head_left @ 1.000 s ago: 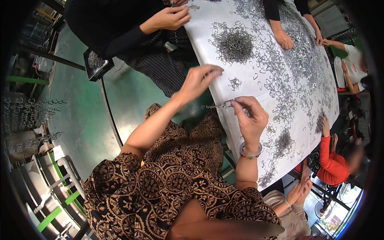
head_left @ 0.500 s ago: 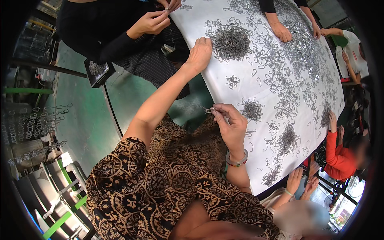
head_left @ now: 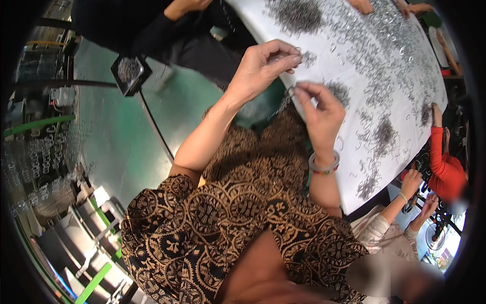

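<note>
My left hand (head_left: 266,68) is closed in a pinch over the near edge of the white-covered table (head_left: 354,81). A small bent metal hook (head_left: 297,49) shows at its fingertips. Just below and to the right, my right hand (head_left: 321,111), with bangles on the wrist, pinches another small metal hook (head_left: 290,91). Something thin and chain-like hangs under it above my lap, too blurred to make out. Beside the hands lie a small cluster of hooks (head_left: 308,59) and a denser pile (head_left: 338,92), partly behind my right hand.
A large hook pile (head_left: 298,16) lies at the far left of the table, and loose hooks spread across it. Other people's hands (head_left: 411,182) work around the table. On the left, a black tray (head_left: 130,73) of small metal pieces stands on a stand above the green floor (head_left: 109,126).
My left hand has lifted off the table beside the large pile and come close to my right hand, now pinching a hook. The whole view has shifted; the table sits higher.
</note>
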`<state>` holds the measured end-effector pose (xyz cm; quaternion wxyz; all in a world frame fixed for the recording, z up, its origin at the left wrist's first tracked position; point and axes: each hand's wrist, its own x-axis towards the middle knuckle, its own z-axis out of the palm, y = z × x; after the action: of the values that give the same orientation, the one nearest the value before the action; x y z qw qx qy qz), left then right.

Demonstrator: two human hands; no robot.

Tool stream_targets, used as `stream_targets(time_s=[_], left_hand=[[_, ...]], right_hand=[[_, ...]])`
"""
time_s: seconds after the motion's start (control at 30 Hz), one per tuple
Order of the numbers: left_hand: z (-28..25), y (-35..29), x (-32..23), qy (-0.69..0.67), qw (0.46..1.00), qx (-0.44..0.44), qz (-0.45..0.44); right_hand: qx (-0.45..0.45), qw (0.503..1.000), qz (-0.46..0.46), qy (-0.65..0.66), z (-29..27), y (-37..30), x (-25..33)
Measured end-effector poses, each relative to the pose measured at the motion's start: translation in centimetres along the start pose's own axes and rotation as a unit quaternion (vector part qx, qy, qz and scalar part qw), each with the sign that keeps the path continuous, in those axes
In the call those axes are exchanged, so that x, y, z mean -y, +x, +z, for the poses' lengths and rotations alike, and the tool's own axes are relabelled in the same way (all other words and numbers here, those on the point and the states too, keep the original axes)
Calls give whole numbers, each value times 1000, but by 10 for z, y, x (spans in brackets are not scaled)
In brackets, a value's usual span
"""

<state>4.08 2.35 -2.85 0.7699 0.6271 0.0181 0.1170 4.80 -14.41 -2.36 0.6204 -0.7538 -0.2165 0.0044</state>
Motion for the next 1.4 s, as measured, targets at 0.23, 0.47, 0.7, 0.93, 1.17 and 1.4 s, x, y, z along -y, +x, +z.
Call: stream_targets(time_s=[0.23, 0.47, 0.7, 0.93, 1.17, 1.4], left_hand=[[6, -34, -6, 196, 973, -1, 121], [17, -30, 5, 191, 962, -108, 161], [17, -33, 2, 116, 983, -120, 81], [2, -37, 1, 159, 983, -94, 16], [1, -34, 13, 196, 975, -76, 74], [5, -24, 20, 188, 980, -55, 22]], right_hand=[[-50, 996, 48, 49, 6, 4, -7], [-37, 998, -23, 41, 15, 14, -7], [-47, 996, -19, -74, -26, 33, -30], [-24, 913, 46, -404, -98, 122, -148], [18, 930, 78, -359, -81, 123, -139], [200, 977, 27, -73, -50, 66, -2]])
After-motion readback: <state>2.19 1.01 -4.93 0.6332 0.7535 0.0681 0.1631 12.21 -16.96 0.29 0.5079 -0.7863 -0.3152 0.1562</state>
